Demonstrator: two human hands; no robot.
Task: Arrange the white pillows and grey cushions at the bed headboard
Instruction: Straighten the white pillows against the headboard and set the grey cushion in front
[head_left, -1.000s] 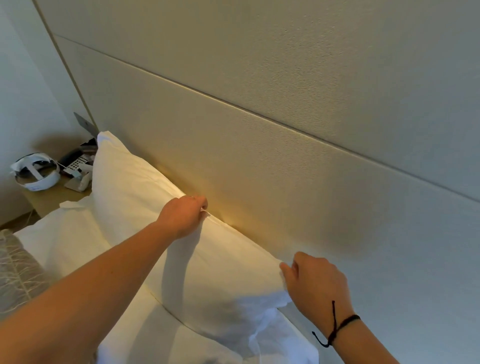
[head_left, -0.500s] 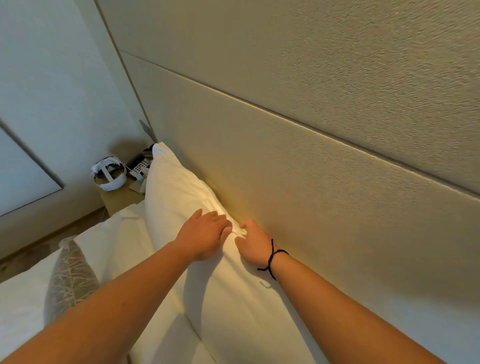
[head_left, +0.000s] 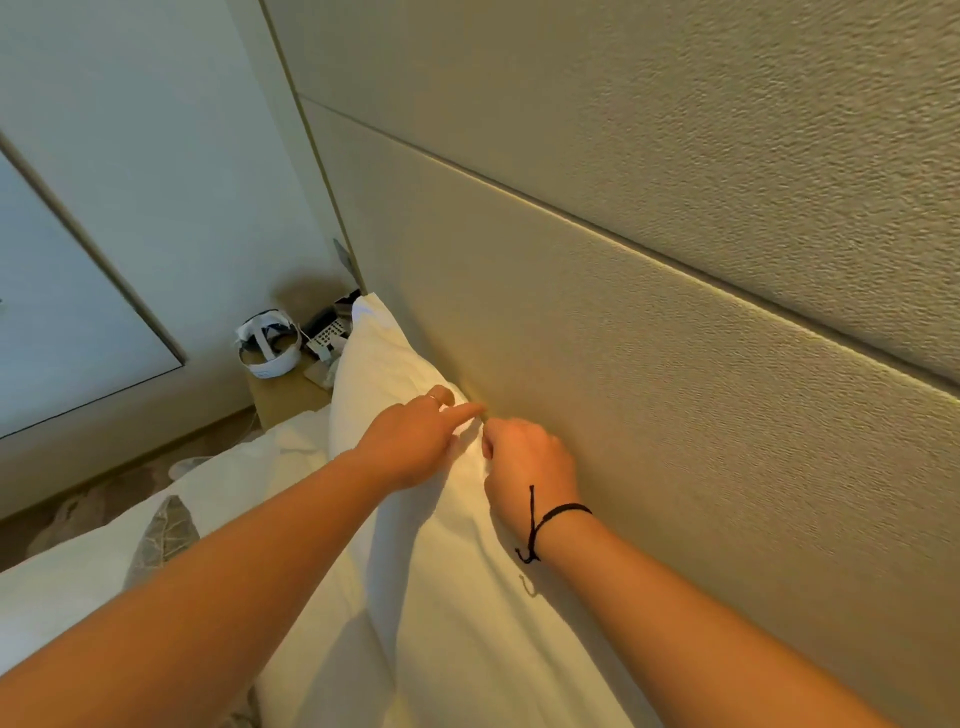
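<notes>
A white pillow (head_left: 374, 374) stands upright against the beige padded headboard (head_left: 649, 364). My left hand (head_left: 415, 441) rests on the pillow's top edge with fingers spread and the index finger pointing toward the headboard. My right hand (head_left: 524, 462), with a black cord on the wrist, is closed and pinches the pillow's top edge right next to the left hand. A grey patterned cushion (head_left: 161, 540) lies on the white bedding (head_left: 62, 577) at the lower left, partly hidden by my left arm.
A wooden bedside table (head_left: 285, 389) stands beyond the pillow. It carries a white headset (head_left: 270, 345) and a phone (head_left: 327, 332). White wall panels are on the left, and floor shows beside the bed at the far left.
My right hand slid left along the pillow's top edge until it met the left hand. The left hand's fingers opened out. The view swung left, so more wall and bedside table show.
</notes>
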